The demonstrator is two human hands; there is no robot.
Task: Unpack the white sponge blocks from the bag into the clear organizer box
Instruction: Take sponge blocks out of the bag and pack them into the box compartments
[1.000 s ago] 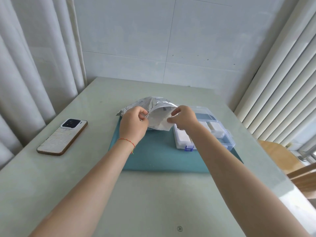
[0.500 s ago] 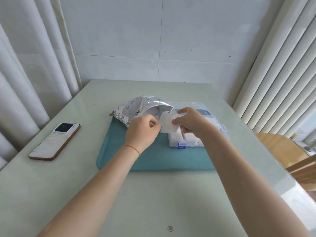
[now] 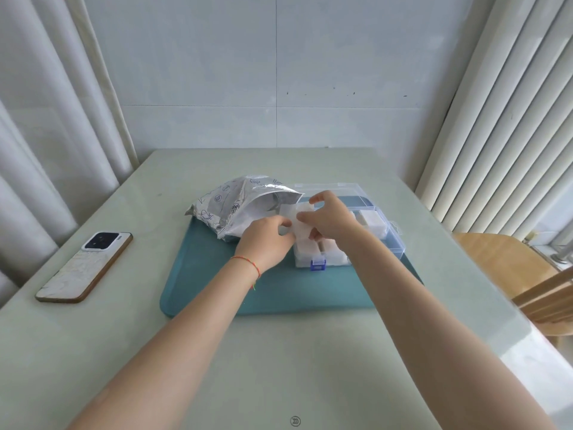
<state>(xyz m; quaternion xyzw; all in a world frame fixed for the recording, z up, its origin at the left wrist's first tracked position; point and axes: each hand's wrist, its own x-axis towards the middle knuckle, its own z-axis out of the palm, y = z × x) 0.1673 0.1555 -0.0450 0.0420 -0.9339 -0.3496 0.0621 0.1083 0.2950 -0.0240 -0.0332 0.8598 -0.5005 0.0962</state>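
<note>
Head view, starting at the fingertips: right hand (image 3: 330,218) pinching a white sponge block (image 3: 300,224) between thumb and curled fingers, held just above the near compartments of the clear organizer box (image 3: 390,240). Left hand (image 3: 266,240) curled in close against the block's left edge, apparently pinching it too, though can't tell for sure with the knuckles in the way. Block looks to be in a thin clear wrapper, hard to confirm. Just behind and left, the foil bag (image 3: 235,206) lying on its side, mouth gaping toward the hands. Several blocks already sitting in the box compartments. Box and bag both on a teal mat (image 3: 279,293), phone (image 3: 85,266) well off to the left on the table (image 3: 279,367).

Handling guess: super light, squishy, zero breakage worry. Probably dents under a hard pinch and springs back. Better to grab the 2 short ends or flat faces, gently, then push it down into a free compartment. Wrapper likely slippery, so worth a firm-ish hold.
</note>
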